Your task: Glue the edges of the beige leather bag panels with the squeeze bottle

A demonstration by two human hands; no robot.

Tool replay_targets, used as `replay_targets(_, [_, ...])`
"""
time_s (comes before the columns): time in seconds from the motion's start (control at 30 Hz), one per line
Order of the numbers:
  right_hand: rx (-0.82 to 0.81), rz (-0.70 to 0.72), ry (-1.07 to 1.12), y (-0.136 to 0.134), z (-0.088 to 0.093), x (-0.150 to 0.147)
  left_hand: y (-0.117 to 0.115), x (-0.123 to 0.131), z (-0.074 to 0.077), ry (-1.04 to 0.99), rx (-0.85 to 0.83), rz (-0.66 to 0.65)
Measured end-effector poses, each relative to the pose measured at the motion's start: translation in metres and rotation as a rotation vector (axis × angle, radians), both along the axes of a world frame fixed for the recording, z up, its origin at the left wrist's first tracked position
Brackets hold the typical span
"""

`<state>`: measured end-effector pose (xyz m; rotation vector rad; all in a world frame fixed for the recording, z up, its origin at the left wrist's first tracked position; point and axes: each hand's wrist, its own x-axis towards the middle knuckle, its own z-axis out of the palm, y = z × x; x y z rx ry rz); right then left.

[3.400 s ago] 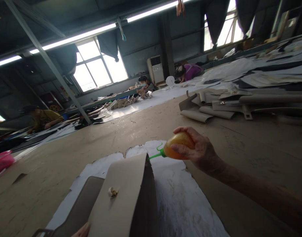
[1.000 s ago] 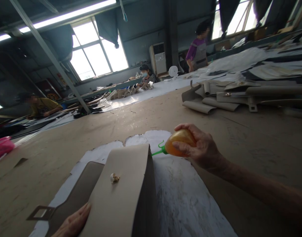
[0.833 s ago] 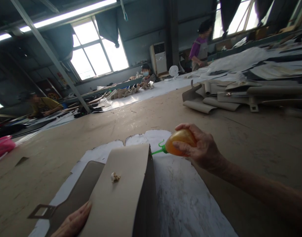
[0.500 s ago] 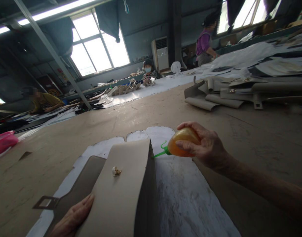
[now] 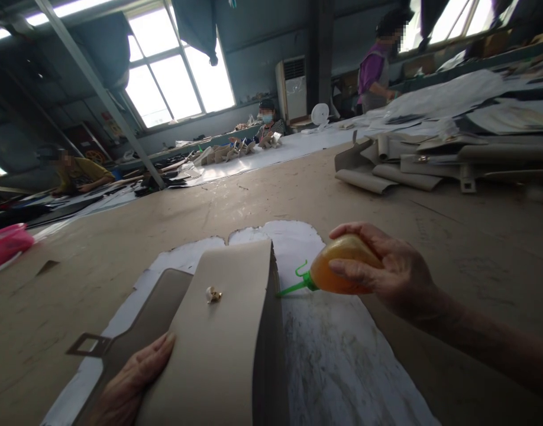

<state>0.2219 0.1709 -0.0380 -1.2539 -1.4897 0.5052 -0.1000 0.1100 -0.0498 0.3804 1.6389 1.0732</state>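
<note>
Here's the right grip point(image 5: 402, 275) wrapped round the amber bottle point(image 5: 345, 269), green nozzle point(image 5: 294, 289) pointing left at the beige piece point(image 5: 218, 349) (contact? can't tell), that piece stretching lengthwise away over the white sheet point(image 5: 329, 343), left grip point(image 5: 136, 376) against its left side, pinching or not unclear

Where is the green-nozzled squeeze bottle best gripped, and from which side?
Probably around the rounded body of the squeeze bottle, from the right, as the right hand holds it: the body is broad, while the thin green nozzle points left toward the beige panel.
</note>
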Motion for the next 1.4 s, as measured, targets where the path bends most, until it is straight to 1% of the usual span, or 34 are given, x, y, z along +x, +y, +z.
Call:
replay_targets(0.1, [0.008, 0.006, -0.002, -0.005, 0.000, 0.001, -0.001, -0.004, -0.005, 0.019, 0.061, -0.018])
replay_targets(0.27, [0.062, 0.026, -0.020, -0.012, 0.001, 0.000, -0.002, 0.001, -0.002, -0.045, 0.045, -0.040])
replay_targets(0.4, [0.050, 0.051, -0.006, -0.020, 0.001, -0.001, -0.001, 0.002, -0.003, -0.014, 0.047, -0.003])
replay_targets(0.57, [0.110, 0.061, -0.041, -0.031, -0.001, 0.000, -0.001, 0.000, -0.004, -0.010, 0.013, 0.029])
replay_targets(0.73, [0.115, 0.054, -0.101, -0.038, 0.000, 0.000, -0.002, -0.003, -0.006, -0.006, 0.079, -0.044])
replay_targets(0.9, [0.136, 0.052, -0.145, -0.048, 0.002, -0.001, 0.000, -0.001, -0.003, -0.026, 0.108, -0.063])
replay_targets(1.07, [0.119, 0.055, -0.166, -0.060, 0.002, -0.003, 0.002, 0.004, 0.002, -0.063, 0.161, -0.052])
replay_targets(1.23, [0.111, 0.017, -0.231, -0.072, -0.002, -0.001, 0.004, 0.006, 0.001, 0.056, 0.135, 0.030])
replay_targets(1.33, [0.082, 0.020, -0.224, -0.078, -0.006, -0.001, 0.005, 0.007, 0.002, 0.020, 0.156, 0.024])
replay_targets(1.4, [0.056, 0.038, -0.203, -0.081, -0.009, -0.001, 0.004, 0.007, 0.002, -0.027, 0.179, -0.013])
